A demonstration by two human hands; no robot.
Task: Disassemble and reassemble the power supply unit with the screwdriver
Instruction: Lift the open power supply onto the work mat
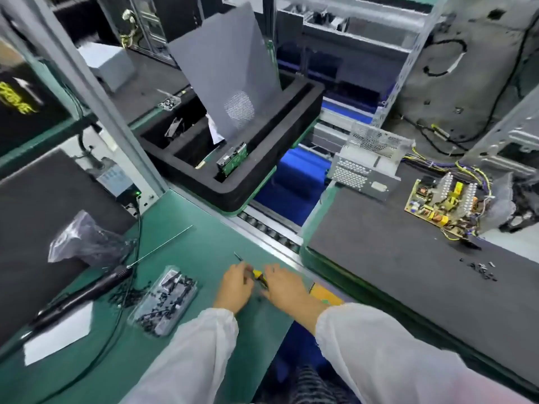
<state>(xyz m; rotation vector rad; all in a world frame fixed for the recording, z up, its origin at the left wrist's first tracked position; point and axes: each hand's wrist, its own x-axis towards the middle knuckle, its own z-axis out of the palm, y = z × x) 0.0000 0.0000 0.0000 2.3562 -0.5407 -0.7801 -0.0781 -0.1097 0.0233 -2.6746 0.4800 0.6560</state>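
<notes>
A small screwdriver [257, 274] with a yellow and black handle lies low on the green bench [204, 246], its thin tip pointing up-left. My left hand [236, 285] pinches it near the shaft with curled fingers. My right hand [284, 287] closes over the handle's rear end from the right. The power supply is taken apart on the black mat [393, 258] at right: the perforated metal casing [364, 167] stands at the mat's far edge, and the bare circuit board [437, 202] with its wire bundle lies beside it. Loose screws [481, 268] are scattered on the mat.
An electric screwdriver [87, 290] with cable and a long bit lies at left, next to a clear tray of black screws [166, 301] and a plastic bag [84, 240]. A black foam tray [233, 182] holding a grey panel and a drive sits beyond. A roller conveyor [271, 231] separates the benches.
</notes>
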